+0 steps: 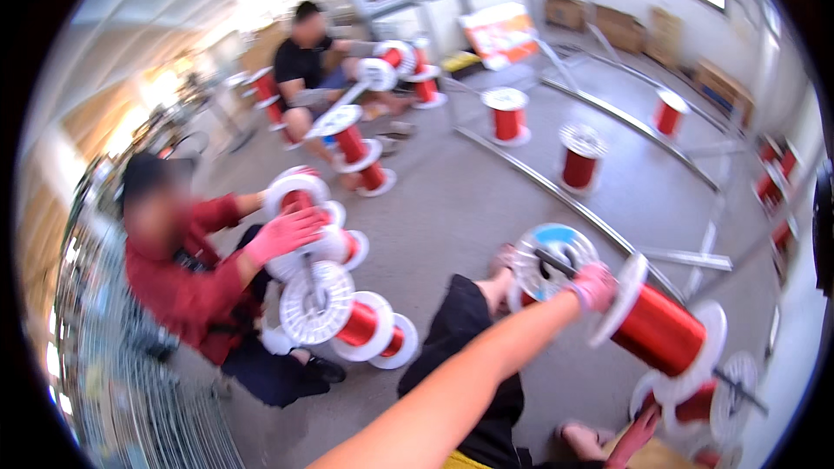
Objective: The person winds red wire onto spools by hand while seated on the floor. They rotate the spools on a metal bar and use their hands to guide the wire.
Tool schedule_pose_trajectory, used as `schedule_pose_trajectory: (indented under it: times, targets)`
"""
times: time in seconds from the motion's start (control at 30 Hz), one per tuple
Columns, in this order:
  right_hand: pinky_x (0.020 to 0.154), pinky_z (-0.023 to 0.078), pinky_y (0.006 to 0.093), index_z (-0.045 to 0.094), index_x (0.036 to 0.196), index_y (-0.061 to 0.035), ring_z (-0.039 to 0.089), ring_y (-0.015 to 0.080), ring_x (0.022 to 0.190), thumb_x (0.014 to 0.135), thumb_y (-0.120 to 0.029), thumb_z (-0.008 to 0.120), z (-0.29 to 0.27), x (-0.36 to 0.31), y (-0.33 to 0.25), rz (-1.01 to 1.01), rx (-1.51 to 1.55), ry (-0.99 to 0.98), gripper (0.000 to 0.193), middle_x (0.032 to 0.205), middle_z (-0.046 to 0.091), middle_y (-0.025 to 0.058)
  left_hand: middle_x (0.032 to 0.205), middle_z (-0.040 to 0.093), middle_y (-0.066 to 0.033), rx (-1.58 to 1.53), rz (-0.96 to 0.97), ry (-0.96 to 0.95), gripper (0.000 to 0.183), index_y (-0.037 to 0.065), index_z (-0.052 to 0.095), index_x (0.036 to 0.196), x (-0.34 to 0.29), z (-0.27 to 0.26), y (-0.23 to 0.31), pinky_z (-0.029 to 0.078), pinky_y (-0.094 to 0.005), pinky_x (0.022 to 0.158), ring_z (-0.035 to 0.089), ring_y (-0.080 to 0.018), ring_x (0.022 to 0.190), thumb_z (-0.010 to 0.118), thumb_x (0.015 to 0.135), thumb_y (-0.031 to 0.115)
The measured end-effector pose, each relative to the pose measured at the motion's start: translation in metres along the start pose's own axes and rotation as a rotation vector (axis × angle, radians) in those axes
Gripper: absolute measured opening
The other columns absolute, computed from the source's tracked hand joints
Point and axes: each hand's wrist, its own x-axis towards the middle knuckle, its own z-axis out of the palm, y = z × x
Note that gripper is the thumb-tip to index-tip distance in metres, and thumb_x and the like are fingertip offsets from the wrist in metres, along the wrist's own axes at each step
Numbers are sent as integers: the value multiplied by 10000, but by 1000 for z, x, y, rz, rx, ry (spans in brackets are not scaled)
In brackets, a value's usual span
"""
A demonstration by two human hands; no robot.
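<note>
My left hand (595,287), in a pink glove, is closed round a dark rod (554,262) beside the white flange of a spool of red wire (660,328). The spool is tilted, and a rod end (740,391) sticks out of its far side. Low at the right, my right hand (641,436), also gloved, is next to another red wire spool (698,404); blur hides its fingers and whether it touches the spool. Just left of my left hand stands a spool with a white and blue top (553,247).
A metal floor frame (565,195) runs across the right, with upright red wire spools (580,161) within it. At the left, a co-worker in a red top (187,287) handles stacked spools (317,300). Another co-worker (304,61) sits behind. Cardboard boxes (621,30) line the back wall.
</note>
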Motion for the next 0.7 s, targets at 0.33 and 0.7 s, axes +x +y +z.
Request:
schedule_pose_trajectory:
  times: [0.33,0.7]
  targets:
    - [952,337,376,486,1180,18,448,381,1134,828,-432,523,12,138,-212,-127,-412,-84,572,1175,494,267,843,669,-79,247,334,183,258,138,682,746,1,-2,-6,394,-285,827,618,-173,839,434,799,186]
    - [765,435,407,480,1137,10,536,371,906,838,-167,556,2,49,-80,-357,-457,101,357,979,565,225,791,655,-77,201,320,292,174,118,653,799,6,-1,-7,464,-332,736,618,-213,763,525,724,210]
